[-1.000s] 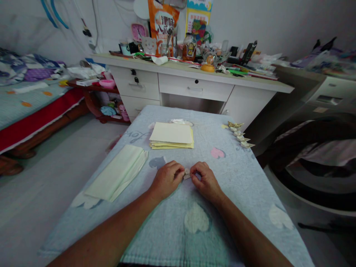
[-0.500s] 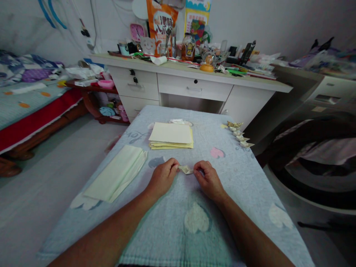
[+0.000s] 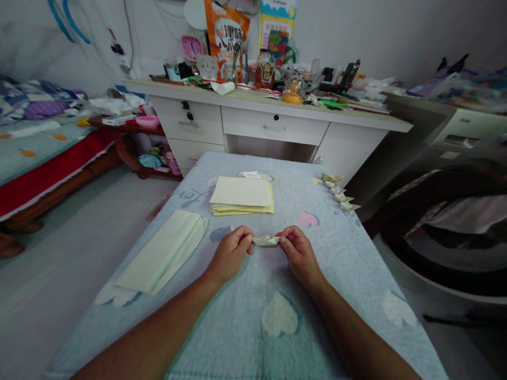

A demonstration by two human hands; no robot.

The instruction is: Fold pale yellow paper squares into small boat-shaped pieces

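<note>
A small pale folded paper is stretched between my two hands above the cloth. My left hand pinches its left end between thumb and fingers. The right end sits in the pinch of my right hand. Beyond my hands lies a stack of cream and yellow paper sheets. To the left of my left hand rests a larger pale green folded sheet. Several small folded paper boats stand in a row at the far right of the table, the farthest one patterned in gold and black.
The table wears a light blue cloth with heart prints. Behind it is a white desk crowded with jars, a pink clock and packets. A bed stands left, a front-loading washing machine right.
My right hand has closed on the right end of the folded paper, which now shows longer and more level between the hands. The camera view has shifted slightly.
</note>
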